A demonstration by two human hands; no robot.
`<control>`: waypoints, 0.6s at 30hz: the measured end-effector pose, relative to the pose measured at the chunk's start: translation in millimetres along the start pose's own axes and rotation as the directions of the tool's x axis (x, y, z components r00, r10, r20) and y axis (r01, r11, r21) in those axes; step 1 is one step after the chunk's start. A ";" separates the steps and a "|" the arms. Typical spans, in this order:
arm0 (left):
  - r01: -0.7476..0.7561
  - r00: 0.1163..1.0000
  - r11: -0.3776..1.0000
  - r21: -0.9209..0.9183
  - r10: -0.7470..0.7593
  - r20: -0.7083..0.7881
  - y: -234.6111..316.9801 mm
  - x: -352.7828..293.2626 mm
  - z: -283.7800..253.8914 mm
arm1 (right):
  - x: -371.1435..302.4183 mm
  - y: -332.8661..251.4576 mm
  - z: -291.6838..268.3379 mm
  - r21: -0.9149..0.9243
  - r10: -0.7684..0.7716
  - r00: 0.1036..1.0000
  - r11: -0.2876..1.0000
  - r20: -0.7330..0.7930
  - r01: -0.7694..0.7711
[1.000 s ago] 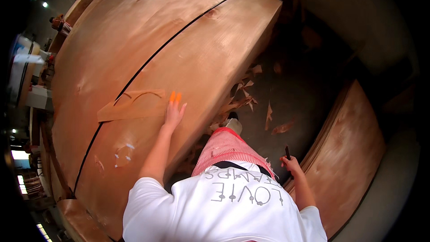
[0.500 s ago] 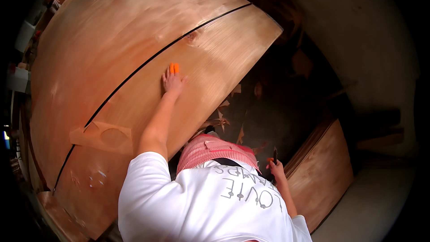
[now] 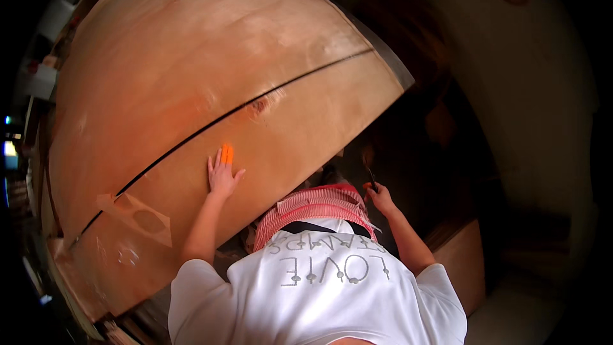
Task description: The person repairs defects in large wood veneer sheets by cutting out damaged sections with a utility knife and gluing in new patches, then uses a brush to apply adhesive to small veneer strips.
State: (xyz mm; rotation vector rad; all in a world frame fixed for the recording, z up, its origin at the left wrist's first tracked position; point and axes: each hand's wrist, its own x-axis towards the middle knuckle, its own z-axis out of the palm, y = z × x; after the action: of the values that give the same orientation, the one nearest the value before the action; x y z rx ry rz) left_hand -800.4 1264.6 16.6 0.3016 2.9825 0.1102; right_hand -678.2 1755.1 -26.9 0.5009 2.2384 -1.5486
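Note:
A broad sheet of pale brown wood veneer (image 3: 281, 134) spreads before me, crossed by a long, thin black line (image 3: 198, 129). My left hand (image 3: 222, 176) lies on it, below that line, with fingers stretched out and orange covers on two of them. Off the sheet's near right edge, my right hand (image 3: 381, 199) is closed around a dark, slim tool (image 3: 371, 176). Its tip points away from me; dim light hides its exact kind.
A small veneer offcut with a round hole (image 3: 131, 207) rests across the black line at left. Another wooden stack (image 3: 463, 259) stands at my right. Dark floor lies beyond the sheet's right edge. Blurred items line the far left.
The sheet appears turned in view, its right corner lower. My left hand appears lower and left, still flat. My right hand has moved up and slightly left with the dark tool.

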 end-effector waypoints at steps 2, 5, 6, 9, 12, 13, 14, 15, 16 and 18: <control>0.041 0.999 0.999 -0.017 -0.041 0.000 0.7 -2.6 -4.2 | 62.7 -39.8 -13.7 -0.043 -0.048 0.997 0.998 0.062 0.051; 0.166 0.986 0.985 -0.051 -0.168 -0.022 11.4 -14.4 -12.0 | 113.7 -118.9 -1.7 -0.089 -0.113 0.973 0.987 0.199 0.132; 0.261 0.964 0.962 -0.080 -0.255 0.076 15.4 -7.1 -12.0 | 131.7 -129.1 1.2 -0.065 -0.088 0.974 0.992 0.211 0.103; 0.346 0.938 0.921 -0.179 -0.342 0.051 27.4 19.7 -26.0 | 180.6 -172.1 18.3 0.102 -0.141 0.961 0.988 0.237 0.120; 0.344 0.922 0.912 -0.225 -0.373 -0.103 31.8 9.0 -15.0 | 216.5 -204.9 48.0 0.082 -0.112 0.936 0.993 0.333 0.090; 0.337 0.923 0.898 -0.284 -0.375 -0.091 32.3 -11.5 -7.1 | 225.1 -195.3 58.6 0.160 -0.027 0.914 0.986 0.404 -0.042; 0.317 0.924 0.879 -0.357 -0.371 -0.091 33.3 -14.1 -6.5 | 236.6 -206.0 68.1 0.217 -0.007 0.917 0.972 0.400 -0.087; 0.291 0.929 0.858 -0.424 -0.360 -0.091 31.7 -17.4 -7.2 | 247.7 -216.3 79.9 0.278 0.016 0.919 0.951 0.395 -0.136; 0.287 0.904 0.872 -0.396 -0.383 -0.191 26.1 -25.0 -8.8 | 256.8 -224.6 95.5 0.319 0.046 0.944 0.935 0.327 -0.156; 0.489 0.813 0.792 -0.365 -0.565 -0.138 2.9 -36.5 -14.6 | 272.9 -254.0 108.0 0.287 0.000 0.943 0.952 0.331 -0.101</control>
State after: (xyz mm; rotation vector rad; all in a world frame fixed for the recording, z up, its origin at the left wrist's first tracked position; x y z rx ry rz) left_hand -766.6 1259.2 36.1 -0.6385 3.0757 0.5876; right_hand -1027.9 1590.5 9.0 0.3474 1.7381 -1.8071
